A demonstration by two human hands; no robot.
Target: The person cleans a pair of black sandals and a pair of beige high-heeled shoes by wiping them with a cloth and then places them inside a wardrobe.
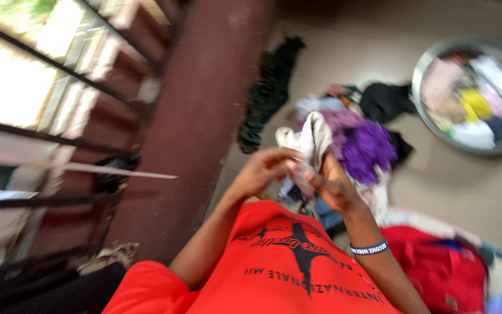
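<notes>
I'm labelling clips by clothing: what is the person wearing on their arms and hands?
Both forearms are bare, with no gloves on the left hand or right hand. The right wrist carries a dark blue wristband with white lettering. A red short-sleeved shirt with black print covers the upper arms.

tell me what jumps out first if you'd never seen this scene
Two hands, the left hand and right hand, meet mid-frame on a pale cloth, above a bright red shirt at the bottom edge. Behind them a purple garment tops a heap of clothes on the floor, and a round metal basin of mixed laundry sits at upper right.
</notes>
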